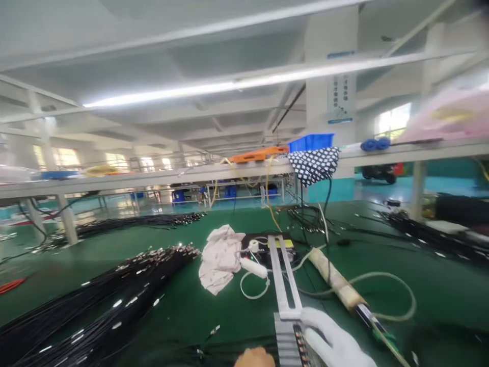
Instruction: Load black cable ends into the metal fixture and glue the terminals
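My right hand (333,340), in a white glove, lies at the bottom edge with its fingers stretched flat on a ribbed grey metal block (286,340). A pair of metal rails (284,279) runs away from that block. Only a small bare part of my left hand (254,358) shows at the bottom edge beside the block, and its fingers are hidden. A tape-wrapped tool handle (336,281) with a pale cord lies just right of the rails. The picture is blurred.
Thick bundles of black cables (114,300) with metal tips cover the green table's left side. A crumpled white cloth (219,257) and a white plug on a cord (254,267) lie in the middle. More cables (428,234) lie far right. An overhead shelf (191,176) carries a blue bin (311,141).
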Demonstrator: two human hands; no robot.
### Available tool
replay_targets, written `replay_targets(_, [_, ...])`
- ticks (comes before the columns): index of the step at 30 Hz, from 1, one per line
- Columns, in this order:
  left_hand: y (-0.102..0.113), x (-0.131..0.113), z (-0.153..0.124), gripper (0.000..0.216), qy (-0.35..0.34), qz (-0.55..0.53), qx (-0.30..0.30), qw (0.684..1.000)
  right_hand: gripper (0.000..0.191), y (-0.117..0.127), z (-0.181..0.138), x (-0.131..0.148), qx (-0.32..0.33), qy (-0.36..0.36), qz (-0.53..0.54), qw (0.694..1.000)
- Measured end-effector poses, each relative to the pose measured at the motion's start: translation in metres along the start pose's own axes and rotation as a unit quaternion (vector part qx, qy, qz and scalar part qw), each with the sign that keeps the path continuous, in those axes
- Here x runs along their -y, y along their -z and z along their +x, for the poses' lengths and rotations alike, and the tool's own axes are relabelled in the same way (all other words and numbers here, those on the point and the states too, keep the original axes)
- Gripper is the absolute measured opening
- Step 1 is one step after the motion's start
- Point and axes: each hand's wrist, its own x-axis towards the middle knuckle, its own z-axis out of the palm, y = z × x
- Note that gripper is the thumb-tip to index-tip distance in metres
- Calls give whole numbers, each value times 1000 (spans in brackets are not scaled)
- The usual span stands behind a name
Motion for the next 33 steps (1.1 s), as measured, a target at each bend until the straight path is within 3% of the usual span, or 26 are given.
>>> replay_targets(5, [-3,-29,-19,21,-11,77,45,996,36,15,-16,2,-3,-55,-26,998])
replay_targets(11, [3,-41,-25,25,18,37,59,997,45,24,-21,-3,47,-69,-102,991])
replay_targets(21, [0,-33,-21,36,-104,94,83,987,62,18,-29,38,140,-139,-234,952])
replay_targets(28, [-3,-29,-18,33,-151,152,72,974,75,17,-22,34,173,-115,-256,944])
replay_targets(33, [-13,-42,-22,26,-151,221,66,961,70,17,-22,36,179,-91,-277,940])
